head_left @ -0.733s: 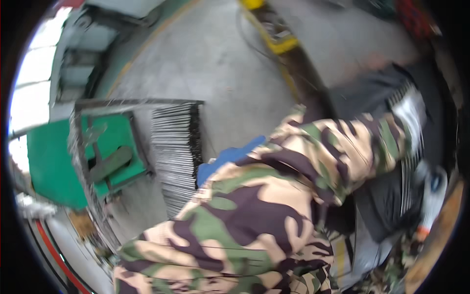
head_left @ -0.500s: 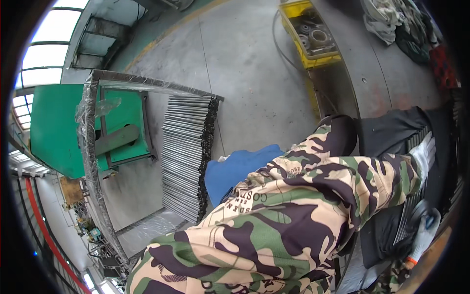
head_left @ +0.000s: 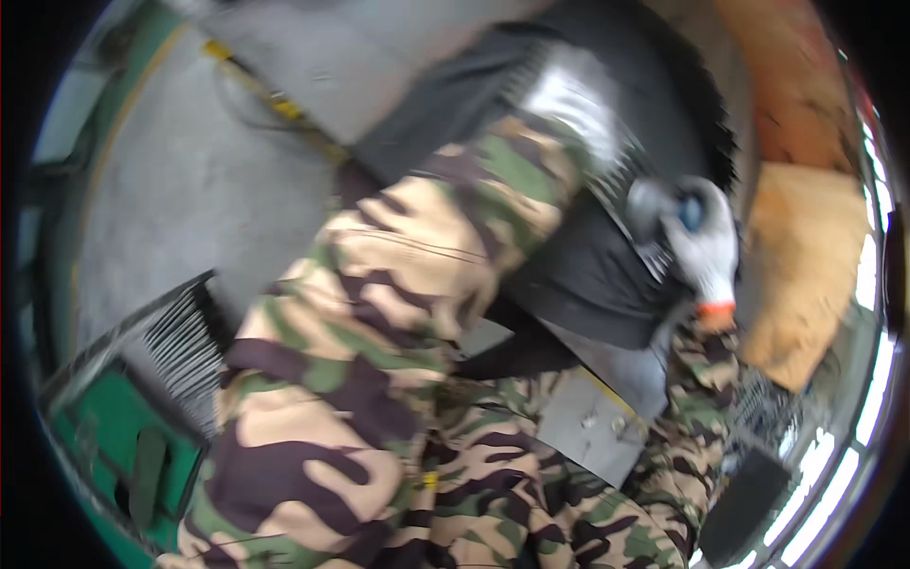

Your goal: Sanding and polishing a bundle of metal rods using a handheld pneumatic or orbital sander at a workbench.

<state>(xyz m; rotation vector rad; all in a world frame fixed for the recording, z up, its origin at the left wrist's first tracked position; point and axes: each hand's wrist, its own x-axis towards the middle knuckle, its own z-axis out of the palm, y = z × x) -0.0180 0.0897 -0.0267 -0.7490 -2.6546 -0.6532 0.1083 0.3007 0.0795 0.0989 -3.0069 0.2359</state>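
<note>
Thin metal rods (head_left: 654, 258) lie side by side in a slanting row on a black cloth (head_left: 583, 275), partly hidden beneath the gloved hands. The left hand (head_left: 578, 100), in a white glove, is over the upper part of the row; it is too blurred to tell whether its fingers are together or clamped on any rod. The right hand (head_left: 709, 237), also white-gloved with an orange cuff (head_left: 716, 313), lies just beside the row's lower part, its fingers curled around a rounded grey-and-blue thing (head_left: 649, 204) whose kind is unclear. The cloth spreads past the rods on both sides, its lower edge hanging in folds over a pale metal surface and its right border dark and jagged. Close beyond that border stands an orange-brown slab (head_left: 810, 256), narrowing the room at the right hand's outer side; any marking on it is too blurred to read. The left sleeve (head_left: 360, 284), camouflage-patterned, crosses the middle, and a small yellow mark (head_left: 431, 481) on the clothing below is illegible. To the left, grey floor (head_left: 190, 171) stretches broadly between the cloth and a yellow line, with a rod bundle (head_left: 185, 346) and a green panel (head_left: 100, 412) at lower left.
</note>
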